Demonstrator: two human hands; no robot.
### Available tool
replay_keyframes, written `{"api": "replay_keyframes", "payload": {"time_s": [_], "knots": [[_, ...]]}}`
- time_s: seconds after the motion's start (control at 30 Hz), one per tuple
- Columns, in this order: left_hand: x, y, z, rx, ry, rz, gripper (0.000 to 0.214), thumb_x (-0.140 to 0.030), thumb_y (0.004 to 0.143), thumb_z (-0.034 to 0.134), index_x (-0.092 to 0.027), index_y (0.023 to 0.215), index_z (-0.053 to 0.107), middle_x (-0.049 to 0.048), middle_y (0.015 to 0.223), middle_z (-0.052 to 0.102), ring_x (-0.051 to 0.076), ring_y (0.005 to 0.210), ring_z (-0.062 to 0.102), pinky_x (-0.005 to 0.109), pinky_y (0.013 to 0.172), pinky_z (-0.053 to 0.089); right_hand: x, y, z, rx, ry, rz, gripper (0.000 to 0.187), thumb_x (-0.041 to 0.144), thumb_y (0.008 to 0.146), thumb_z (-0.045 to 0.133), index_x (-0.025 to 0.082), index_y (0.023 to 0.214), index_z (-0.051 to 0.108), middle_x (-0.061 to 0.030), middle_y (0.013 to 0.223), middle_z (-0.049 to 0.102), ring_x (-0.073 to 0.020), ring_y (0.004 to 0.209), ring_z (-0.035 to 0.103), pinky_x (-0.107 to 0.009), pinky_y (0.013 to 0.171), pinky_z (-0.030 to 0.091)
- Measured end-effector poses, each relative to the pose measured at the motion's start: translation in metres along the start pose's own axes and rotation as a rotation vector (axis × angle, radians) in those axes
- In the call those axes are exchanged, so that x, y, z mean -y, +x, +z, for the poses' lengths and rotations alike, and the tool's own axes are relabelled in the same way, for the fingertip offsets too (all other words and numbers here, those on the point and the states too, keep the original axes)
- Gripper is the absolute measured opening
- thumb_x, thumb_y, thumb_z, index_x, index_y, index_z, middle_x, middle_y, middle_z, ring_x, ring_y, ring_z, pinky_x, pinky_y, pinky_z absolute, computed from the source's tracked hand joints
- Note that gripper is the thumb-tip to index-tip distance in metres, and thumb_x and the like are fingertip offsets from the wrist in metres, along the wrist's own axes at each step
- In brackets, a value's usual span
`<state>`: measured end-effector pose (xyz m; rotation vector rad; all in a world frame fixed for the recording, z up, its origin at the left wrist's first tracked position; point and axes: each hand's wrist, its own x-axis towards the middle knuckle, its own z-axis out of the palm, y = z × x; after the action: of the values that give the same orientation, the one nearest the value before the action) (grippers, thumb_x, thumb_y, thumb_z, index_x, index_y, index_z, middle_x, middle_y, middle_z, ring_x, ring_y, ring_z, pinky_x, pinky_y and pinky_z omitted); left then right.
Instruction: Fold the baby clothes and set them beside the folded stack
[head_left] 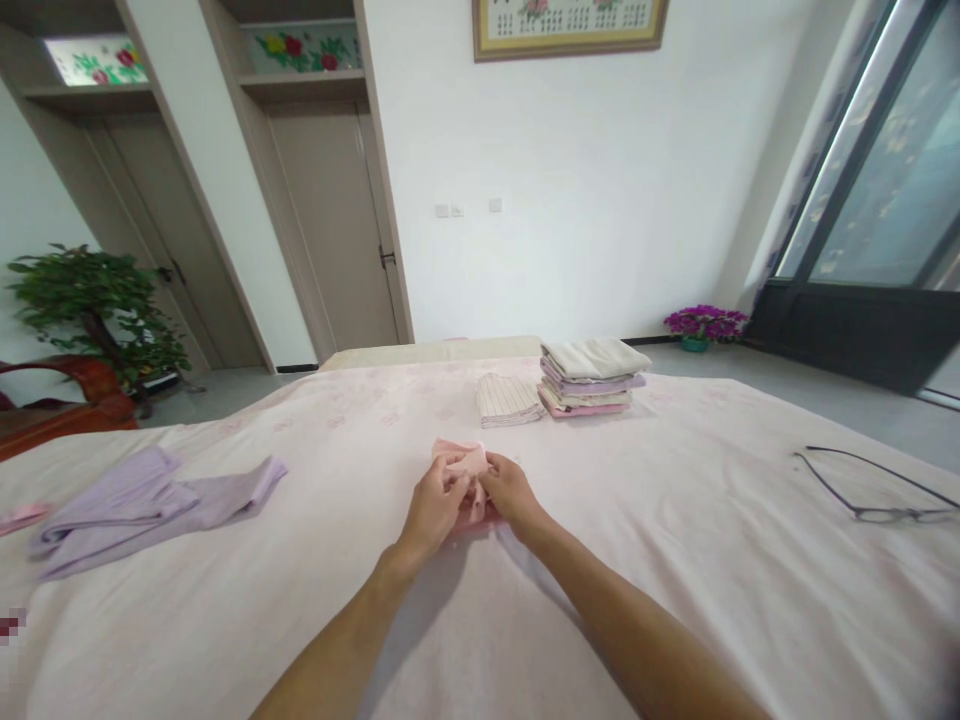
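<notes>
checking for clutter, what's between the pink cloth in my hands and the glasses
Nothing: only bare pink bedsheet lies between the pink cloth and the glasses, as the head view shows.

Both hands met over a small pink cloth (pixel 463 463) on the pale pink bedsheet (pixel 675 560), the left hand (pixel 437 505) and right hand (pixel 510 493) pinching its folded edges. Beyond lay a striped folded cloth (pixel 508 399) just beside a stack of folded cloths (pixel 592 378). A lilac cloth (pixel 150 503) lay loose at left, eyeglasses (pixel 874 485) at right.
</notes>
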<state>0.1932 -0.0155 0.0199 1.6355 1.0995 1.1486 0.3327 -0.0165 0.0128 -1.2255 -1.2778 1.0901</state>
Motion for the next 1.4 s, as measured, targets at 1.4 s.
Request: {"api": "replay_keyframes", "payload": {"time_s": [1.4], "knots": [[0.029, -0.029, -0.001, 0.413, 1.051, 0.562, 0.051, -0.051, 0.096, 0.038, -0.039, 0.146, 0.037, 0.0053, 0.156, 0.032, 0.033, 0.143, 0.026, 0.061, 0.112, 0.022, -0.007, 0.011, -0.048, -0.176, -1.179, -0.229, 0.042, 0.029, 0.092, 0.042, 0.028, 0.132, 0.055, -0.0067, 0.117, 0.066, -0.0235, 0.113, 0.051, -0.035, 0.092, 0.034]]}}
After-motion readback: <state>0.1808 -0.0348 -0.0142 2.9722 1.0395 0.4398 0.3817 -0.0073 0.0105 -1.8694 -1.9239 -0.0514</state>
